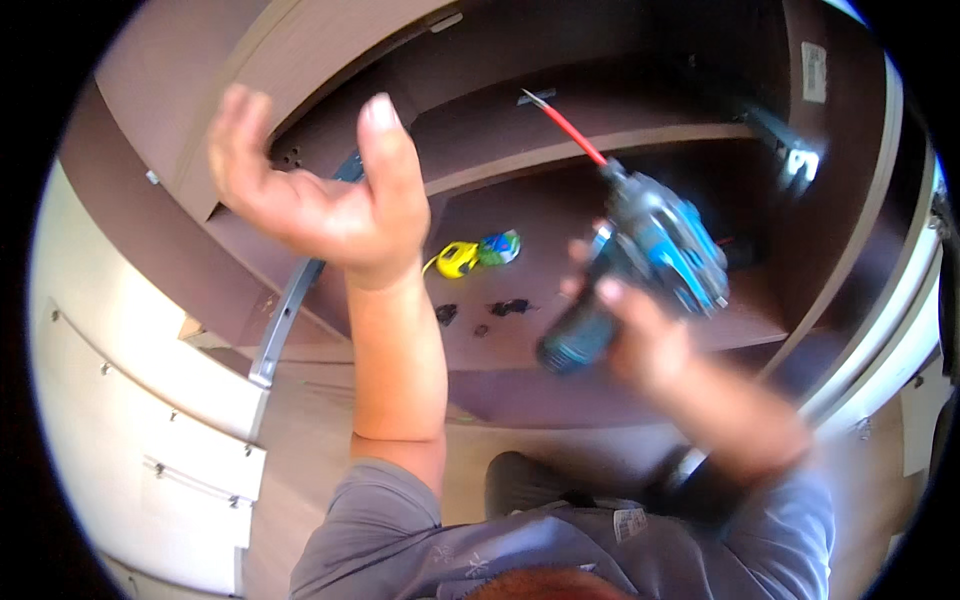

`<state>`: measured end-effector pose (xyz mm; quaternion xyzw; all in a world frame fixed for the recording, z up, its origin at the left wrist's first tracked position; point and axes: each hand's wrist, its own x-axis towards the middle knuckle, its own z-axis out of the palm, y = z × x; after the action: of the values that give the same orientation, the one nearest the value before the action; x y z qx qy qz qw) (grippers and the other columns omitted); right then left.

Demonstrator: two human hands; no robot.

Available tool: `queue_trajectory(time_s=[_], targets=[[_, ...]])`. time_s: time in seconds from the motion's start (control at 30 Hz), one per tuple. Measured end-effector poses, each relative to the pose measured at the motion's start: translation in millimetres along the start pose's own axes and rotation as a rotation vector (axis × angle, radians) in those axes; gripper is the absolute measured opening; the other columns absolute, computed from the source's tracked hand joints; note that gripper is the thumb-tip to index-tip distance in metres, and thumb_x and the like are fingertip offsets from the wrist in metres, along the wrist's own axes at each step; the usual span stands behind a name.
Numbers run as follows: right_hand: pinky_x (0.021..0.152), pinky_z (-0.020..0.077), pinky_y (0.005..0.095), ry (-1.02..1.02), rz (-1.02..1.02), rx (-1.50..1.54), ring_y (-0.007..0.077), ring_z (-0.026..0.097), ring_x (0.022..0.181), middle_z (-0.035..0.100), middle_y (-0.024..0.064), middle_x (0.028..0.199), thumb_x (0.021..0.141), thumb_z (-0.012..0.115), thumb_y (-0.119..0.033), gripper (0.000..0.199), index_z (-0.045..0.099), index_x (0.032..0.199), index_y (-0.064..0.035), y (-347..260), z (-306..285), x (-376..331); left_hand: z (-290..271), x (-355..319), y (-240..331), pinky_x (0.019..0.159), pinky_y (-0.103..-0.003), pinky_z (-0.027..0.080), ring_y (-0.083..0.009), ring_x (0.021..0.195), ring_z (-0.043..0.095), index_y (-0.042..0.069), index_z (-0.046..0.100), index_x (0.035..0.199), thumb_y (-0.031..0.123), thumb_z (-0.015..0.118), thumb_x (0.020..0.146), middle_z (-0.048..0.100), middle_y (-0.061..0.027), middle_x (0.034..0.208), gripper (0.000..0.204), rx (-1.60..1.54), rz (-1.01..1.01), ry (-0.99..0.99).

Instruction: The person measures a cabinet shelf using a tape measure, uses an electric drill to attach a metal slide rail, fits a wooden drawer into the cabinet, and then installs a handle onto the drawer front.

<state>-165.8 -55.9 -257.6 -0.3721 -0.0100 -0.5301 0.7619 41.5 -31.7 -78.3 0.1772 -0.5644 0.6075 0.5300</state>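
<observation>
Head view showed a brown cabinet (845, 180) spreading ahead of the left grip (330, 215) and the right grip (640, 325). A long metal rail (288, 310) ran from the lower left of the left grip up behind it; whether they touched could not be told. The cordless drill (660, 235) sat in the right grip, which was wrapped round its handle, though motion blurred the fingers. The left grip was empty and spread wide. From the drill a red-shafted bit (575, 135) pointed forward and left of the right grip. Positioning the drill seemed the step in hand, and the next move appeared to call for a steady right grip and a well-aligned tip. Between the grips lay a yellow tape measure (458, 260), just beside it a blue-green packet (499, 247), and nearer, small dark scraps (512, 307)
</observation>
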Motion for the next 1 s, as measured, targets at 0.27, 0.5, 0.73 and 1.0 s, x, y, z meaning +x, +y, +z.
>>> queue_trajectory(time_s=[0.27, 0.5, 0.73, 1.0], targets=[[0.09, 0.0585, 0.0417, -0.133, -0.02, 0.649, 0.0248, 0.073, 0.095, 0.069, 0.0143, 0.119, 0.087, 0.073, -0.011, 0.052, 0.055, 0.135, -0.0065, 72, 42, 55, 12, 66, -6, 0.116, -0.048, 0.036, -0.0373, 0.138, 0.044, 0.0, 0.044, 0.147, 0.029, 0.089, 0.076, 0.045, -0.023, 0.147, 0.089, 0.312, 0.166, -0.671], [0.084, 0.0577, 0.0386, -0.168, -0.065, 0.653, 0.0235, 0.072, 0.092, 0.07, 0.0127, 0.116, 0.08, 0.074, -0.018, 0.061, 0.055, 0.136, -0.0055, 92, 29, 77, 12, 66, -27, 0.111, -0.047, 0.043, -0.0385, 0.135, 0.042, -0.003, 0.042, 0.148, 0.034, 0.097, 0.062, 0.043, -0.025, 0.144, 0.108, 0.653, 0.317, -0.625], [0.086, 0.0557, 0.0381, -0.133, 0.009, 0.82, 0.0225, 0.071, 0.091, 0.071, 0.0112, 0.115, 0.082, 0.07, -0.016, 0.06, 0.056, 0.139, -0.0056, 88, 46, 87, 38, 60, -20, 0.109, -0.043, 0.046, -0.0326, 0.122, 0.057, -0.009, 0.042, 0.143, 0.014, 0.096, 0.064, 0.051, -0.0209, 0.136, 0.099, 0.367, 0.128, -0.633], [0.086, 0.0568, 0.0365, -0.228, -0.038, 0.81, 0.0208, 0.071, 0.091, 0.072, 0.0117, 0.115, 0.086, 0.07, -0.011, 0.052, 0.057, 0.136, -0.0032, 97, 61, 92, 36, 46, -25, 0.107, -0.042, 0.047, -0.031, 0.12, 0.059, -0.009, 0.043, 0.143, 0.009, 0.092, 0.067, 0.054, -0.021, 0.134, 0.092, 0.434, 0.291, -0.552]])
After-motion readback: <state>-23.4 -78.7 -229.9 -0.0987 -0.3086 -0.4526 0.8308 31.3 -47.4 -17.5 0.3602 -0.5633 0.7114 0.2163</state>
